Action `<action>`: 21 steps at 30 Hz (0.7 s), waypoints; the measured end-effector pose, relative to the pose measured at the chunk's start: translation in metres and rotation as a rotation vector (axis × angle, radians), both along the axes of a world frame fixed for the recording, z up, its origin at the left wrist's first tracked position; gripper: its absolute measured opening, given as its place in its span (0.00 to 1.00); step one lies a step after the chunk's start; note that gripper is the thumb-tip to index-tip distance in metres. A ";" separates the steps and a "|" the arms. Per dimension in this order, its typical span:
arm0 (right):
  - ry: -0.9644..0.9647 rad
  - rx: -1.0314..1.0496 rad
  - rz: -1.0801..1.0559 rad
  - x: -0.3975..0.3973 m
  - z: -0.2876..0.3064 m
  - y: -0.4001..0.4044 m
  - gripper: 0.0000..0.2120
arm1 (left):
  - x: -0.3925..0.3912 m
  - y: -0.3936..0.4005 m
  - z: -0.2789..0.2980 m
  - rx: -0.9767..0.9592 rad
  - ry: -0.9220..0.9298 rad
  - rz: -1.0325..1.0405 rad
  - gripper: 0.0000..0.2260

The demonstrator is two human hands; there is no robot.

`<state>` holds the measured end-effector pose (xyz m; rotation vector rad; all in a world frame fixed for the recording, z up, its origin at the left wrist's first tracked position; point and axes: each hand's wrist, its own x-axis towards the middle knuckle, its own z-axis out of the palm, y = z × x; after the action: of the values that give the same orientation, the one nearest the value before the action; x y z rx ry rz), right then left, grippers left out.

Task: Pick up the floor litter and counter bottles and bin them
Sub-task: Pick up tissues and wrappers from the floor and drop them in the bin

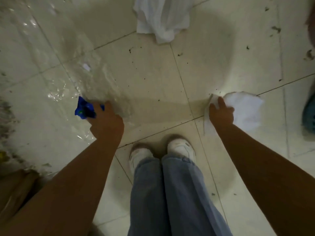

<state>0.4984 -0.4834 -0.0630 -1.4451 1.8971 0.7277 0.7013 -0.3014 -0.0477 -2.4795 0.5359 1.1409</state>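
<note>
Down by our shoes (180,148), our left hand (106,120) is clenched on a blue wrapper (84,109) and clear plastic sheet (95,79), while our right hand (221,114) closes on crumpled white paper (245,109). We should bunch both tightly before lifting. Farther off, a white cloth (162,19) lies on the tiled floor (153,74); no bin or bottles show.

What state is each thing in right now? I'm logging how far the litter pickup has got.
left hand: closed on the blue wrapper
blue wrapper: crumpled, gripped
clear plastic sheet: crinkled, spread over the floor
right hand: grasping the white paper
white paper: crumpled, held
white cloth: bunched, on the floor
tiled floor: speckled with dark debris
</note>
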 end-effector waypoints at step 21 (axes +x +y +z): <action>-0.305 -0.134 0.127 0.000 0.229 -0.007 0.16 | -0.039 -0.112 0.232 -0.195 0.025 -0.171 0.10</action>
<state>0.4980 -0.4903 0.1663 -1.6674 1.6558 0.4136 0.6628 -0.4134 0.1845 -2.5235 0.8868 1.1006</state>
